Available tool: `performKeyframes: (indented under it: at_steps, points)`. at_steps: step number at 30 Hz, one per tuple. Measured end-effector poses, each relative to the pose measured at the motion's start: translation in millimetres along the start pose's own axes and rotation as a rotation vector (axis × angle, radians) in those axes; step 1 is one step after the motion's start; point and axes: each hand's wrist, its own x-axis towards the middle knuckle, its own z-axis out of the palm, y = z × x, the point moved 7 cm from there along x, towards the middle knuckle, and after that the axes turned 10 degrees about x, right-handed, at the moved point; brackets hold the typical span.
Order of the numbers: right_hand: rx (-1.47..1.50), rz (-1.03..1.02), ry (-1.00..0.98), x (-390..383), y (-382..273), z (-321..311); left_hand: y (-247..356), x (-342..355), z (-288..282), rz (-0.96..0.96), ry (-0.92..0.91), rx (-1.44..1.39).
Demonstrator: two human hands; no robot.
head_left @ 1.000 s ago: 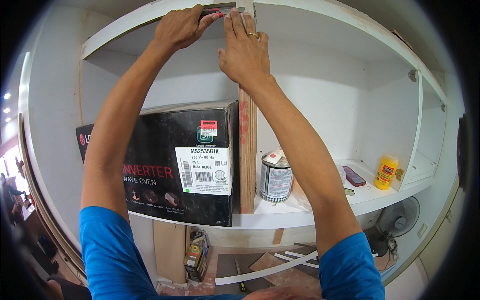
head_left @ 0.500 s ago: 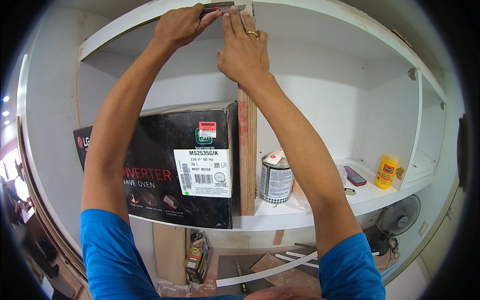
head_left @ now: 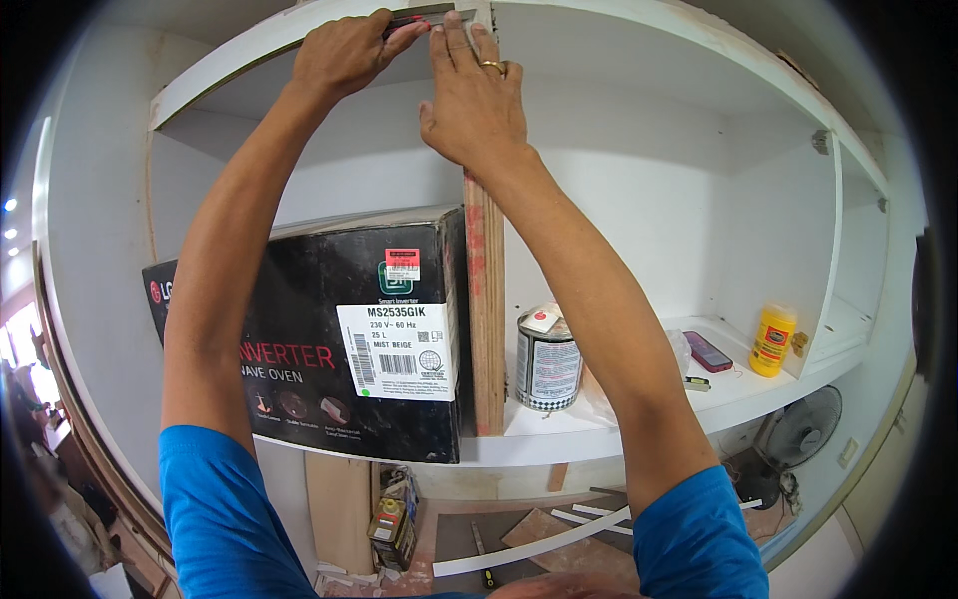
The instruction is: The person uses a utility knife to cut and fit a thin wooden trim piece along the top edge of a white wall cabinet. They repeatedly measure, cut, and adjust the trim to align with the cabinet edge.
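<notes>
Both my arms reach up to the top rail (head_left: 228, 78) of a white open cabinet. My left hand (head_left: 341, 58) is closed round a thin red-and-dark tool (head_left: 416, 17), whose exact kind I cannot make out. It lies along a flat grey strip (head_left: 465, 17) on the rail. My right hand (head_left: 477, 105), with a ring on one finger, has its fingers stretched out, the tips against the strip near the top of the plywood divider (head_left: 486, 299). A large black microwave oven box (head_left: 299, 299) stands below my left hand, left of the divider.
On the shelf right of the divider stand a metal can (head_left: 549, 364), a clear plastic bag (head_left: 607, 389), a phone (head_left: 707, 351) and a yellow bottle (head_left: 772, 341). Lower down are a fan (head_left: 801, 427), white strips (head_left: 539, 549), a screwdriver-like tool (head_left: 483, 559) and a rectangular tin (head_left: 391, 534).
The whole view has shifted slightly, so the cabinet and both hands sit a little further left. My hands keep nearly the same places on the rail.
</notes>
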Motion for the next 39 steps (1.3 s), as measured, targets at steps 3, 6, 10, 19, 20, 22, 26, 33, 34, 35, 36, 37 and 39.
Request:
performKeyframes:
  at_steps: [3,6,10,19,20,22,26,33,34,35,36,37,39]
  points:
    - [-0.009,0.010,-0.029,0.1,-4.4,-5.1,0.5,-1.2,-1.3,-0.004,0.033,-0.006]
    - [0.004,0.021,-0.030,1.1,-1.8,-4.3,5.1,-1.2,-1.5,-0.014,0.043,-0.020]
    - [0.008,0.042,-0.047,2.4,-0.8,-5.4,5.9,-1.1,-1.7,-0.007,0.049,-0.027]
    - [0.043,0.018,0.010,3.4,-1.5,-5.2,8.1,-0.2,-3.1,0.019,0.112,0.011]
    - [0.053,0.015,0.025,3.8,-1.7,-5.7,8.2,-0.3,-2.9,0.025,0.134,-0.001]
    - [0.115,0.037,0.017,7.8,-6.4,-16.1,7.6,0.3,-1.6,0.009,0.099,0.025]
    - [0.204,0.023,0.060,6.3,-2.5,-22.4,9.4,7.7,-20.6,-0.017,-0.048,-0.004]
    - [0.105,0.003,0.059,2.3,-4.0,-14.9,3.7,5.6,-8.4,0.030,0.019,0.033]
    - [0.160,0.019,0.058,5.2,-6.4,-19.6,3.8,7.0,-9.1,0.037,0.030,0.049]
    - [0.216,0.035,0.057,7.1,-8.9,-23.1,4.1,7.5,-9.8,0.044,0.041,0.067]
    - [0.221,0.035,0.067,5.6,-6.6,-24.0,9.6,8.9,-11.6,0.026,0.003,0.048]
    - [0.225,0.031,0.078,5.1,-4.5,-24.9,14.2,10.1,-19.8,0.004,-0.032,0.030]
    - [0.247,0.021,0.104,4.5,-2.7,-27.3,16.4,10.5,-24.8,-0.003,-0.064,0.013]
